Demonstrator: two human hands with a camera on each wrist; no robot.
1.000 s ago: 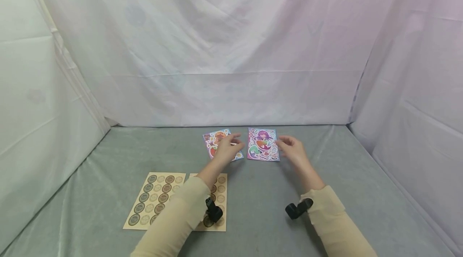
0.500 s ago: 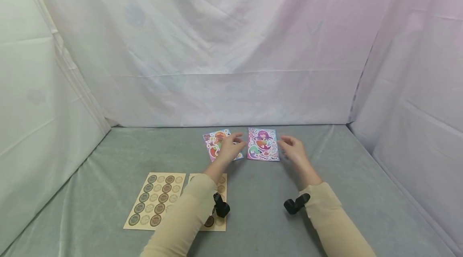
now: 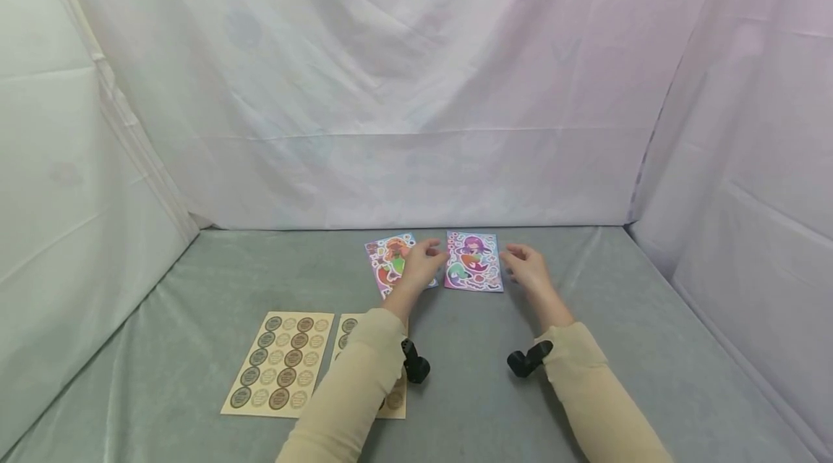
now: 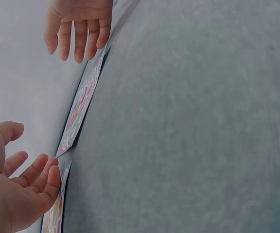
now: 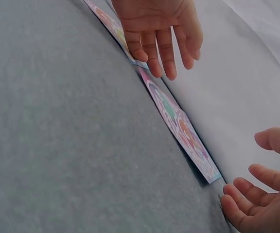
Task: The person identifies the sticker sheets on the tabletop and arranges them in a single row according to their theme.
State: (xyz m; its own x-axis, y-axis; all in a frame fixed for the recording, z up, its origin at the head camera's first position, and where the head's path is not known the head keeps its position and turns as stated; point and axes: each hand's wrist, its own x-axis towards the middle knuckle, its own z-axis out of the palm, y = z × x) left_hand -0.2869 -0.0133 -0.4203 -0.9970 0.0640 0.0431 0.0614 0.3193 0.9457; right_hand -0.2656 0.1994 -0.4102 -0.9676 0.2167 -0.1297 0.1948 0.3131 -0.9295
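Observation:
A colourful mermaid sticker sheet (image 3: 473,262) lies flat near the back of the table, between my two hands. To its left is a second colourful sticker sheet (image 3: 385,260), set at a slant. My left hand (image 3: 419,264) is over the right part of the slanted sheet, fingers loosely bent, close to the mermaid sheet's left edge. Beside that sheet's right edge is my right hand (image 3: 528,271), with relaxed fingers and nothing held. In the right wrist view, the right hand's fingertips (image 5: 227,194) are near the sheet's corner; contact cannot be told.
Two tan sheets of round stickers lie at the front left: the left sheet (image 3: 270,369) shows fully, while my left sleeve (image 3: 354,383) covers much of the right sheet (image 3: 348,325). White cloth (image 3: 416,173) hangs behind the grey-covered table (image 3: 468,391).
My left hand and forearm have shifted right, uncovering more of the slanted sheet. The right hand has barely moved, its forearm drifting slightly left. The sheets have stayed put.

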